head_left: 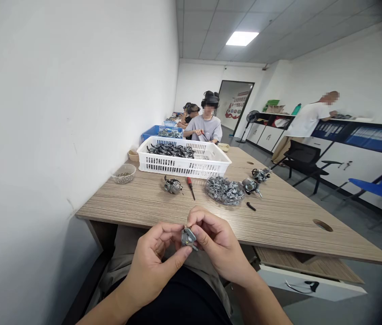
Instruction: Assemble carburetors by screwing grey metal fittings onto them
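Note:
Over my lap, just off the table's front edge, a small grey metal part (188, 238) with a brass-coloured spot is held between both hands. My left hand (158, 257) pinches it from the left with thumb and fingers. From the right, the thumb and forefinger of my right hand (216, 241) close on its upper side. On the table beyond lie a grey metal assembly (173, 185) with a black lever, a red-handled screwdriver (191, 187), a clear bowl of small grey metal parts (225, 190) and a short black piece (250, 206).
A white basket (184, 168) of black-handled parts stands behind, with a clear tub of tiny fasteners (123, 174) to its left. Two more metal assemblies (252, 186) sit right of the bowl. A co-worker (207, 124) sits across. The wall (58, 113) borders the left side.

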The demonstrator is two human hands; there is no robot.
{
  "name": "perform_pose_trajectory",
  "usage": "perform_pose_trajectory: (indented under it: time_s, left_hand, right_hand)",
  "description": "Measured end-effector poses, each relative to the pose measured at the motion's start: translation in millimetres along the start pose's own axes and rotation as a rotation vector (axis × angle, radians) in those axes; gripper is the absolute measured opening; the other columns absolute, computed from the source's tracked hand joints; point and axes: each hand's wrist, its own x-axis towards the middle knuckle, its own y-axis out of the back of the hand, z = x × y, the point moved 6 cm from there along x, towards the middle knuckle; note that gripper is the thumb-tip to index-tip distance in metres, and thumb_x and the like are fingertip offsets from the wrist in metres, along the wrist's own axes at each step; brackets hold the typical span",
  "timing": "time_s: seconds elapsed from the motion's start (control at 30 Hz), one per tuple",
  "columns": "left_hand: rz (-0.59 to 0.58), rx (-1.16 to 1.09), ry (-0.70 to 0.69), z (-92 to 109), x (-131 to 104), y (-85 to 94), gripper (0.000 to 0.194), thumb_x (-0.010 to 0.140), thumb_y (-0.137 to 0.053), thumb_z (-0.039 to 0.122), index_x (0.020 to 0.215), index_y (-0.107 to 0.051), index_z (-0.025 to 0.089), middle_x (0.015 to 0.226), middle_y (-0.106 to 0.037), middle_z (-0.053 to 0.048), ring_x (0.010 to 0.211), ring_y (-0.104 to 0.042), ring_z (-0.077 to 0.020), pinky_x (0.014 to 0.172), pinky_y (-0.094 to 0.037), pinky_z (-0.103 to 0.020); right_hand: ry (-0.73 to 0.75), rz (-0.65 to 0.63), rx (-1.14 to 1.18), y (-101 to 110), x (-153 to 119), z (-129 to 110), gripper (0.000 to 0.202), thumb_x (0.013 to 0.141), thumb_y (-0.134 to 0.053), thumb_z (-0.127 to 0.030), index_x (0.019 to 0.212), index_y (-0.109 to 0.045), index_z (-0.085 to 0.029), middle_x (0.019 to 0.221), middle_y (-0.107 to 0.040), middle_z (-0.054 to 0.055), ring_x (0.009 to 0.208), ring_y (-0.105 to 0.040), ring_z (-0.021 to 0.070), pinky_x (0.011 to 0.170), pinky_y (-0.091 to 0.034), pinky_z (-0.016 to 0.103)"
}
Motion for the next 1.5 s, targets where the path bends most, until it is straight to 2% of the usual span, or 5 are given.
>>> perform_pose_trajectory:
  time_s: [0.23,0.77,1.1,1.27,1.5]
  left_hand:
    - [-0.015,0.071,-0.033,4,2,3.5,0.022,0.090,-0.087,0.031,0.104,-0.081,0.016,0.089,-0.079,-0.007,0.089,-0.076,-0.0215,0.089,-0.065,-0.032]
    - [-0.046,0.124,-0.092,3,-3,-0.7,0.020,0.093,-0.086,0.030,0.111,-0.087,0.020,0.109,-0.085,-0.010,0.093,-0.078,-0.0229,0.090,-0.066,-0.034]
    - [0.007,0.231,-0.179,7,-2,1.1,0.019,0.093,-0.086,0.030,0.111,-0.089,0.028,0.104,-0.087,-0.006,0.099,-0.081,-0.0263,0.121,-0.054,-0.050]
    - [-0.059,0.281,-0.224,15,-3,-4.2,0.015,0.095,-0.084,0.030,0.108,-0.089,0.027,0.094,-0.086,-0.006,0.092,-0.080,-0.0261,0.121,-0.052,-0.055]
    - [-0.127,0.300,-0.220,12,-4,-8.4,0.021,0.094,-0.085,0.029,0.114,-0.088,0.028,0.093,-0.086,-0.004,0.085,-0.080,-0.0227,0.129,-0.042,-0.059]
  right_hand:
    - [-0.039,-0.028,-0.036,3,-3,-2,0.015,0.107,-0.069,-0.038,0.104,-0.074,-0.024,0.096,-0.064,0.003,0.079,-0.060,0.0140,0.071,-0.049,0.028]
    - [-0.038,0.138,-0.167,4,-22,-13,0.018,0.106,-0.070,-0.041,0.100,-0.074,-0.025,0.094,-0.063,0.005,0.074,-0.058,0.0163,0.059,-0.051,0.028]
    - [-0.027,0.182,-0.177,4,-25,-14,0.015,0.105,-0.071,-0.039,0.099,-0.075,-0.026,0.092,-0.065,0.004,0.073,-0.056,0.0146,0.062,-0.049,0.027]
    - [-0.058,0.098,-0.060,10,-25,-13,0.013,0.102,-0.077,-0.037,0.098,-0.077,-0.025,0.089,-0.064,0.002,0.069,-0.052,0.0121,0.060,-0.045,0.025]
    - [-0.313,-0.019,0.218,15,-31,13,0.027,0.094,-0.085,-0.045,0.096,-0.072,-0.022,0.085,-0.062,0.002,0.069,-0.048,0.0120,0.055,-0.037,0.023]
